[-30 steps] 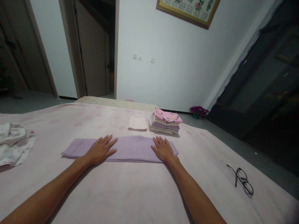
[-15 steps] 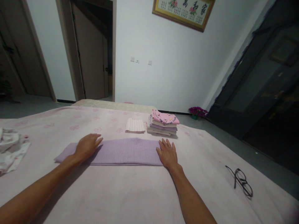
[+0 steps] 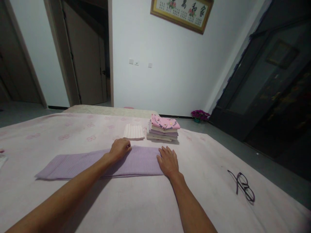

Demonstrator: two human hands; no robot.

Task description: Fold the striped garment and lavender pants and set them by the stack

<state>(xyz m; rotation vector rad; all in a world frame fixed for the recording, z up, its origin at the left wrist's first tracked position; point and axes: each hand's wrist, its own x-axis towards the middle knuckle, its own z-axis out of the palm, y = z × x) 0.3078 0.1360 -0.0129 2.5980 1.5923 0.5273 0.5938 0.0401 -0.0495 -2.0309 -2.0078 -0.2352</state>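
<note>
A long, flat folded strip of lilac ribbed cloth (image 3: 143, 163) lies across the bed in front of me, its narrower end pointing left. My left hand (image 3: 120, 149) rests over the strip near its middle, by the far edge. Its fingers are loosely bent, with a small gap between thumb and fingers, and no cloth shows pinched in them. At the right end, my right hand (image 3: 168, 161) lies flat on the cloth with its fingers apart. My left forearm covers part of the strip.
Beyond the strip are a small folded striped cloth (image 3: 134, 132) and a stack of folded clothes (image 3: 163, 129) topped by a pink printed piece. Black-framed glasses (image 3: 244, 186) lie on the right of the pink floral bedsheet (image 3: 136, 204). White fabric (image 3: 2, 160) shows at the left edge.
My left hand has slid right along the lilac cloth to its middle, and its fingers have bent more. My right hand stays on the right end. The view has turned slightly right.
</note>
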